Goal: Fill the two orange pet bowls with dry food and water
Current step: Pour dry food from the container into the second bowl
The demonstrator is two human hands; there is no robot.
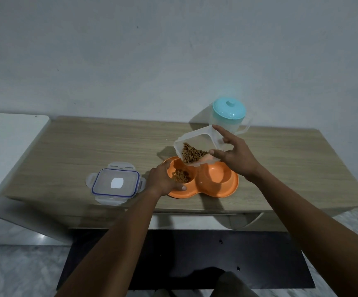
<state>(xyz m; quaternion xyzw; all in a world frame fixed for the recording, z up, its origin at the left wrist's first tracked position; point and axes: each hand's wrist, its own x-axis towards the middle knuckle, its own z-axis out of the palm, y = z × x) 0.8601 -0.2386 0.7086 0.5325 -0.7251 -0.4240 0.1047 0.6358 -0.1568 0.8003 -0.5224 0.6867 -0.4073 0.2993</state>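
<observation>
The right hand [235, 156] is gripping the tilted food container [195, 146], its pouring corner hanging at twelve o'clock over the left bowl [181, 175]. The left hand [163, 181] is clasping that bowl's nine o'clock rim.

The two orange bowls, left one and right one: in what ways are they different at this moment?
The left bowl holds a small pile of brown dry food; the right bowl holds none that I can see. The left hand grips the left bowl's rim; no hand touches the right bowl. The tilted food container, held by the right hand, has its lowest corner over the left bowl. Both are round, orange, and joined in one dish.
</observation>
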